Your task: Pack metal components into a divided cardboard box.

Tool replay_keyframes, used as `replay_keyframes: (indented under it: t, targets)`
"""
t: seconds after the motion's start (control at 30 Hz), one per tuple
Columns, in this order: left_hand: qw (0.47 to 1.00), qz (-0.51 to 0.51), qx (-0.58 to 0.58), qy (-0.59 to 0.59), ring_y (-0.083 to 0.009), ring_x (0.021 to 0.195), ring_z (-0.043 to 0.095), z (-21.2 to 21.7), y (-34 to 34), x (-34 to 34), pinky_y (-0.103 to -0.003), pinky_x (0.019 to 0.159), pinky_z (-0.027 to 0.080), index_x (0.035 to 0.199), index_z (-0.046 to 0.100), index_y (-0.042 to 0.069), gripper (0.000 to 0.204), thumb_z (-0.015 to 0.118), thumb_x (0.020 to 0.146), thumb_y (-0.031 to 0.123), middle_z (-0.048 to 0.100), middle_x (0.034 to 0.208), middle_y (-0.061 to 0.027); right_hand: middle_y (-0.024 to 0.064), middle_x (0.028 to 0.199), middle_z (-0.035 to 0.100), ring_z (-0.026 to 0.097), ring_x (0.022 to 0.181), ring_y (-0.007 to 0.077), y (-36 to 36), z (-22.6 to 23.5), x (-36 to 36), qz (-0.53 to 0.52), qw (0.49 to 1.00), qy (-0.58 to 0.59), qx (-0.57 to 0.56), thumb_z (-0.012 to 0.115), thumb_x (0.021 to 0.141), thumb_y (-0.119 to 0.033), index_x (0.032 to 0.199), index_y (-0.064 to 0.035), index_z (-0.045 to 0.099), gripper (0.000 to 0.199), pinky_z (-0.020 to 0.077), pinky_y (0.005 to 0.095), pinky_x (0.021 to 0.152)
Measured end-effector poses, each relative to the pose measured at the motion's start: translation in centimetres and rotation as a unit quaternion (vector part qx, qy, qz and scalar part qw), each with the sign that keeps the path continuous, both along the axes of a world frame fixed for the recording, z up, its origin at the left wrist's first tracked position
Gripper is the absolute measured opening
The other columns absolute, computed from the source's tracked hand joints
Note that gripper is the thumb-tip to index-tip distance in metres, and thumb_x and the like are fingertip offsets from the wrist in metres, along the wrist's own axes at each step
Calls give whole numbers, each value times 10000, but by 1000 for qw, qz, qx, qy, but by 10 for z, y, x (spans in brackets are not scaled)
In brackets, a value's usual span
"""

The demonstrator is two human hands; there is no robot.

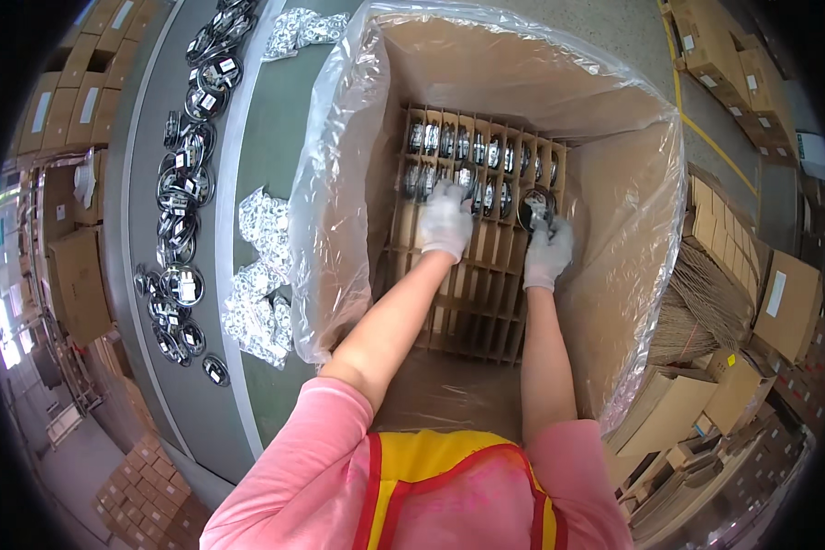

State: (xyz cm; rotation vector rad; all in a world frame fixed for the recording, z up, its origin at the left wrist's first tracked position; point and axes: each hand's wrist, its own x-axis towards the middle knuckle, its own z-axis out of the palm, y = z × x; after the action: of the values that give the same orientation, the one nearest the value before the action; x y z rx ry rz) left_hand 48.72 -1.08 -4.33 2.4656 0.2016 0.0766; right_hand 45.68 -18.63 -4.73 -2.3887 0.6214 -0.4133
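Note:
My right hand (548, 249), in a white glove, is closed on a round black coiled cable (534, 203). It holds the coil over the right side of the cardboard divider grid (458, 258) inside a large lined carton. To its left, my gloved left hand (445, 222) reaches down to the grid with its fingers curled together. Their tips are at a slot beside a shiny coil (466, 176), and what they grip is hidden. Several coils with pale labels stand on edge in the two far rows of slots. The nearer rows show bare cardboard dividers.
Clear plastic (344, 183) lines the carton and folds over its rim. On the left, a conveyor belt (179, 403) carries several black coils (188, 174). Bags of small silvery parts (258, 312) lie between belt and carton. Cardboard sheets (706, 293) and boxes stand at right.

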Motion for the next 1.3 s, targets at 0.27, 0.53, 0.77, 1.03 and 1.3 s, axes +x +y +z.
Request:
replay_keyframes:
  t: [0.27, 0.53, 0.77, 1.03, 1.3]
  targets:
    - [996, 42, 75, 12, -325, 1065, 576, -6, 1, 19, -430, 850, 517, 1083, 632, 163, 282, 640, 801, 154, 527, 1252, -142, 150, 1024, 619, 610, 937, 339, -5, 7, 11, 100, 993, 57, 12, 644, 835, -167, 977, -60, 611, 181, 484, 407, 809]
    - [997, -13, 29, 69, -352, 1003, 570, 12, 3, 18, -444, 905, 469, 971, 677, 118, 219, 630, 758, 106, 581, 1139, -148, 180, 1156, 612, 617, 1001, 371, 8, -9, 24, 101, 976, 187, -49, 549, 890, -205, 1215, -132, 531, 334, 501, 453, 830]
    - [973, 32, -137, -184, -384, 1078, 529, 169, -1, 44, -455, 934, 440, 966, 637, 61, 227, 596, 743, 70, 559, 1118, -190, 135, 1317, 551, 520, 1207, 264, 53, -9, -12, 351, 912, 206, 47, 547, 934, -315, 1316, -76, 513, 452, 404, 365, 1014]
    - [898, 177, -26, -402, -352, 955, 592, 271, 168, -39, -435, 822, 490, 897, 660, 72, 209, 700, 693, 53, 610, 1039, -151, 95, 1059, 636, 581, 895, 154, 170, 195, 34, 355, 875, -84, 320, 532, 963, -125, 1173, 47, 558, 272, 477, 285, 794]
    - [876, 398, 268, -49, -354, 1222, 426, 128, 348, -274, -513, 1022, 315, 1118, 606, 108, 421, 710, 724, 213, 506, 1242, -126, 67, 1023, 634, 578, 881, 105, 333, 297, 31, 704, 699, -8, 128, 575, 935, -128, 1160, -17, 585, 251, 454, 240, 811]
